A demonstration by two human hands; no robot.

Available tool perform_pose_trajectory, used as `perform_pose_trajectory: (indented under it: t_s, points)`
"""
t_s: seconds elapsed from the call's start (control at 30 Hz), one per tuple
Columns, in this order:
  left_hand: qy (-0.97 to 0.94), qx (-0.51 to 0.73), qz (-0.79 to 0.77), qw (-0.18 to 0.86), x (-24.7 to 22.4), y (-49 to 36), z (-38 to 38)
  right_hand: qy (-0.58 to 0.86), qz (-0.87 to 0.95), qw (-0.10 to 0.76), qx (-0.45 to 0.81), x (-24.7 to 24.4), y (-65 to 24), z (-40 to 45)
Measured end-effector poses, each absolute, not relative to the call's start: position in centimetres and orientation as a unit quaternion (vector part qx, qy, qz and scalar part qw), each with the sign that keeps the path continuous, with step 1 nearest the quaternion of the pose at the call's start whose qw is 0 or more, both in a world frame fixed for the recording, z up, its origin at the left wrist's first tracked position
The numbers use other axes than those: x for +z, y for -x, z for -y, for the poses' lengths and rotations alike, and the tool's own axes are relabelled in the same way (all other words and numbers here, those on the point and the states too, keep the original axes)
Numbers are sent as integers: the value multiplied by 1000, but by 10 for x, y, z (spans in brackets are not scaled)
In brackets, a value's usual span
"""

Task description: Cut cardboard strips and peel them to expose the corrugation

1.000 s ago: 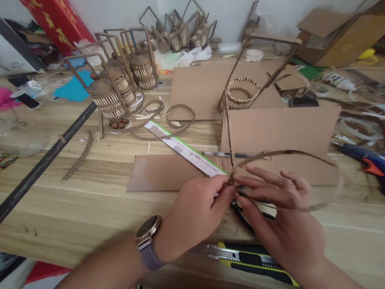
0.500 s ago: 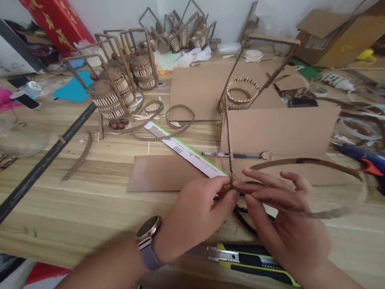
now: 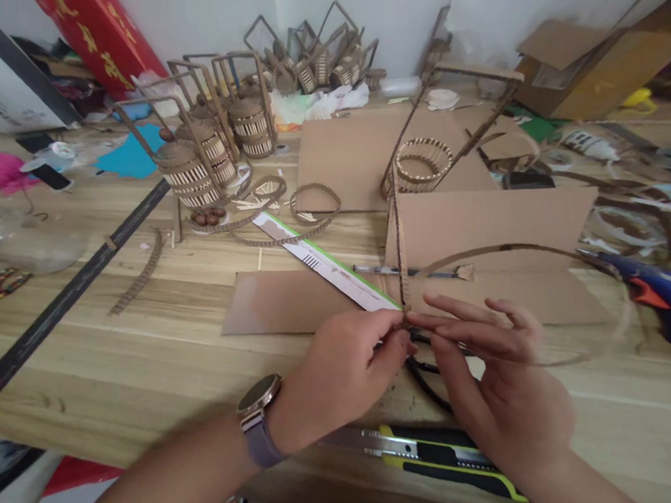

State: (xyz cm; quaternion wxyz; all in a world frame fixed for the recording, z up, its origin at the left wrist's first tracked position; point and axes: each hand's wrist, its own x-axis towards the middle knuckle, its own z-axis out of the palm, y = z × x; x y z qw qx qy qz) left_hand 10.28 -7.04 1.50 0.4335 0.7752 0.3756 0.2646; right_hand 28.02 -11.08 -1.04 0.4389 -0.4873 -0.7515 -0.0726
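My left hand (image 3: 356,376), with a watch on the wrist, pinches the near end of a narrow brown cardboard strip (image 3: 400,253) between thumb and fingers. This strip stands edge-on, running away from me. My right hand (image 3: 502,378) meets it at the same spot, thumb and index finger closed on the strip, other fingers raised. A thin brown band (image 3: 507,248) arcs out to the right and back behind the right hand; whether it is one piece with the strip I cannot tell. Black cable-like loops (image 3: 427,385) lie beneath the hands. A box cutter (image 3: 438,455) rests just in front.
A blue glue gun (image 3: 665,291) lies at right. Beyond the hands are a ruler-like white strip (image 3: 325,264), a pen (image 3: 402,271), cardboard sheets (image 3: 487,221) and a small handled basket (image 3: 422,166). Several lidded baskets (image 3: 189,175) stand at back left.
The looped band on the right has swung: its far side has risen and its near side looks thinner and blurred. Both hands stay nearly in place.
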Motion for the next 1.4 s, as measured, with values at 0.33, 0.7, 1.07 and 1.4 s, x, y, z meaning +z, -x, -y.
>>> perform_pose_trajectory:
  t_s: [0.33,0.7,1.07,1.4]
  points:
    - [-764,260,-384,449,16,-104,69,485,751,444,-68,-12,-279,110]
    - [-758,269,-401,438,13,-105,70,488,765,406,-109,-10,-274,112]
    - [-766,258,-387,444,12,-103,69,509,741,435,-46,-12,-279,112]
    - [-767,251,-404,431,14,-103,68,499,757,412,-96,-10,-274,111]
